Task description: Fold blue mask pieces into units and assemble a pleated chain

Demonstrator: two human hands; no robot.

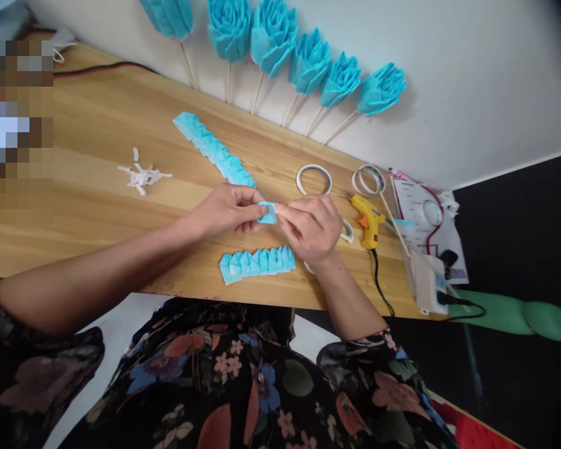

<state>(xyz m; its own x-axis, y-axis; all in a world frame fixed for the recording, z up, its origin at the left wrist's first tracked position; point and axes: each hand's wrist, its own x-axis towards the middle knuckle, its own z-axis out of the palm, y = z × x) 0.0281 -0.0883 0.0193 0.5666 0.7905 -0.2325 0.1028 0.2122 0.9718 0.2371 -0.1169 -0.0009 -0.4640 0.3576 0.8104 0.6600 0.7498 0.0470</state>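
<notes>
Between my two hands is a small folded piece of blue paper (267, 216). The thumb and fingers of my left hand (227, 211) pinch its left side. My right hand (312, 227) has its fingertips closed at the right edge, where a thin whitish strip shows; I cannot make out whether that is tape. A long row of folded blue paper pieces (215, 149) slants across the table beyond my left hand. Closer to me lies a shorter row of folded blue paper pieces (257, 263).
Blue paper roses (273, 37) on sticks lean against the wall. White scraps (144, 178) lie left on the wooden table (88, 125). To the right are tape rolls (314, 181), a yellow glue gun (369, 218) with a black cord, and a white power strip (431, 284).
</notes>
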